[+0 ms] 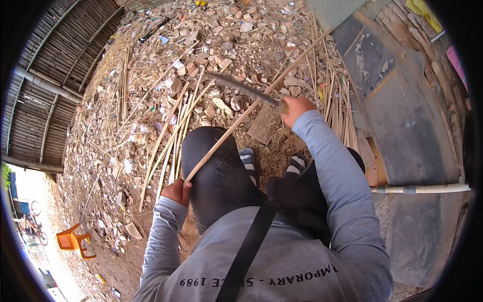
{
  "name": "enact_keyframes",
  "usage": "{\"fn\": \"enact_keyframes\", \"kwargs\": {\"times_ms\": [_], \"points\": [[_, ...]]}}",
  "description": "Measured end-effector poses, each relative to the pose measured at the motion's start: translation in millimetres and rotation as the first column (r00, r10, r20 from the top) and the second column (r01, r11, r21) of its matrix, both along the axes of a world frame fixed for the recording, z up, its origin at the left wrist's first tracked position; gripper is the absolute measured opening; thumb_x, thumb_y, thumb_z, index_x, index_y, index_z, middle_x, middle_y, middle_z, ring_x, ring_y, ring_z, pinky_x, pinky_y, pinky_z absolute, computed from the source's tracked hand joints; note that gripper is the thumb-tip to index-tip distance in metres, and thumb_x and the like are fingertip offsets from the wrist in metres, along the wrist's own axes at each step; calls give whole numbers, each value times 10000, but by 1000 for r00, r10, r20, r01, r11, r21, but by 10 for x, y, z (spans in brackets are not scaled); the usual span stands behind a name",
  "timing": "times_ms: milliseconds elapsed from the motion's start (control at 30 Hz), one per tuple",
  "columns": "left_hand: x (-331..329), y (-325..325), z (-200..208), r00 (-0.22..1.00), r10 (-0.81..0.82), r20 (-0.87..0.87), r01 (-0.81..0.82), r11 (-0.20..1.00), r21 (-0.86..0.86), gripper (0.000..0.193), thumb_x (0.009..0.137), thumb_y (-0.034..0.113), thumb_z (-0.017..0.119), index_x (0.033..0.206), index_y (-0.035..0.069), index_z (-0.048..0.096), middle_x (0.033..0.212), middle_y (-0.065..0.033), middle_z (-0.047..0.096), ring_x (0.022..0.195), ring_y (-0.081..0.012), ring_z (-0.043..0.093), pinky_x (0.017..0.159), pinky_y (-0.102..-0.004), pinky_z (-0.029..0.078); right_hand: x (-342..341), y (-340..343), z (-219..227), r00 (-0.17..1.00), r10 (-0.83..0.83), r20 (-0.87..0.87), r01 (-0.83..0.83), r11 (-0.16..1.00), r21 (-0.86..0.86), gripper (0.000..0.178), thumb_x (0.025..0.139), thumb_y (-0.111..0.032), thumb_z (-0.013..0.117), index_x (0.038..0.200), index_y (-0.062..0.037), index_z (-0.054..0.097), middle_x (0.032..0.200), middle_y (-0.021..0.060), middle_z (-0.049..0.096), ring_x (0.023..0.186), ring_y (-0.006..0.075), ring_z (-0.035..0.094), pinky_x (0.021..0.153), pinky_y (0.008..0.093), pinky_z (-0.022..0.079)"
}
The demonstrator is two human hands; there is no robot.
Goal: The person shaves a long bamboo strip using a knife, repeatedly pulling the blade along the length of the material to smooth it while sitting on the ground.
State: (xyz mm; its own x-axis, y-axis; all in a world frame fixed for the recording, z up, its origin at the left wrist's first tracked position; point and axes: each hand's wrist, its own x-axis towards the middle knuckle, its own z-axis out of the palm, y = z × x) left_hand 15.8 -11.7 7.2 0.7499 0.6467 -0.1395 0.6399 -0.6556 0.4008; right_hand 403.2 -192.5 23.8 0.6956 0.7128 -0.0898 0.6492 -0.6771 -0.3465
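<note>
Head view: person seated or squatting, dark-clad knees up, over rubble-strewn ground point(221, 38). Left hand point(176, 192) beside the left knee point(214, 151), fingers pinching the near end of a long stick point(221, 141), thumb on top. Stick runs diagonally over the left knee, up and right past the knife, far end near the dark panels point(405, 131). Right hand point(298, 109) out in front, beyond the right knee, fingers curled round the handle end of a curved knife point(244, 88); grip mostly hidden by the hand. Blade points up-left and crosses the stick near the right hand; cannot tell if the edge touches it.

Loose pale strips point(163, 136) left of the left knee, more long strips point(334, 103) right of the right hand. Flat brown slab point(264, 123) on the ground between the stick and the right forearm. Striped sandals point(246, 158) on the feet, between the knees. Orange chair point(75, 240) lower left, well apart. Slatted wall point(45, 60) upper left. Pale pole point(422, 189) at right, across the panels.
</note>
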Motion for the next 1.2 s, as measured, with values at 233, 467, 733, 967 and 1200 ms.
{"fn": "enact_keyframes", "kwargs": {"times_ms": [233, 467, 733, 967, 1200], "points": [[-208, 17, 155, 999, -24, -44, 26, 999, 42, 348, 942, 343, 536, 792, 29, 529, 638, -244, 573, 628, -467, 576, 552, -529, 438, 132, -36, -308, 992, 4, 127, -6, 1000, 21, 296, 751, -226, 686, 1025, -124, 639, 849, 151, 679, 805, 356, 662, 773, 459, 537], [-451, 74, 173, 996, 40, -79, -40, 999, 0, 365, 933, 352, 547, 770, 25, 544, 623, -235, 571, 615, -467, 577, 547, -521, 444, -246, 151, -45, 979, 192, 66, -178, 969, -174, 363, 749, -242, 693, 1093, -135, 654, 875, 170, 682, 826, 358, 664, 787, 453, 538], [-494, 89, 238, 996, 40, -77, -42, 999, -23, 338, 935, 324, 535, 770, 29, 541, 602, -233, 559, 608, -464, 571, 542, -517, 442, -43, 25, -122, 993, 67, 100, -50, 984, -170, 446, 737, -233, 700, 1170, -147, 633, 896, 179, 676, 861, 366, 655, 797, 438, 535], [-667, 127, 80, 999, 29, 23, -28, 1000, -13, 400, 942, 380, 519, 759, 26, 543, 574, -221, 541, 566, -448, 558, 516, -494, 424, 132, -8, -355, 999, -10, -36, 10, 1000, 1, 425, 719, -246, 707, 1121, -120, 648, 901, 178, 681, 861, 363, 656, 787, 439, 533], [-675, 164, 227, 996, 73, -58, -74, 997, -17, 449, 941, 423, 517, 748, 21, 558, 579, -224, 548, 571, -434, 571, 529, -493, 438, -333, 127, -30, 956, 285, 70, -280, 958, -63, 264, 738, -238, 694, 951, -94, 636, 861, 161, 676, 798, 384, 650, 750, 471, 528]]}}
